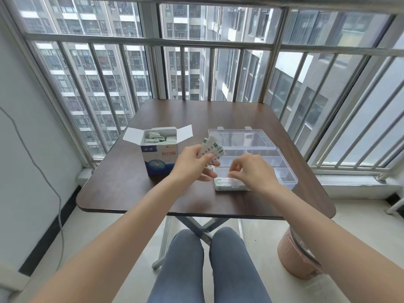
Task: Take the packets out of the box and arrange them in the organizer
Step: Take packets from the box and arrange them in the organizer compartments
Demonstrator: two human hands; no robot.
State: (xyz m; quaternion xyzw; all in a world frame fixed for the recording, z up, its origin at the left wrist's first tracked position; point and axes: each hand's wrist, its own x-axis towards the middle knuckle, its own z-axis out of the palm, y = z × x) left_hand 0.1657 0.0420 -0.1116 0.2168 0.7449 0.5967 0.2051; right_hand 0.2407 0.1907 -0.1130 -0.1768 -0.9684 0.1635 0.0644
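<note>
A blue and white box (159, 158) stands open on the left of the table, with several white and green packets (160, 136) inside. My left hand (192, 164) grips a fanned bunch of packets (211, 149) just left of the clear plastic organizer (282, 169). My right hand (251, 171) hovers over the organizer's nearest compartment, fingers curled down onto the packets (227, 184) lying there. The organizer's lid (238, 136) lies open behind it.
The dark brown folding table (135, 189) stands against a barred window. A pink waste bin (299, 256) sits on the floor at the right. My knees are under the table's near edge. A grey cable hangs on the left wall.
</note>
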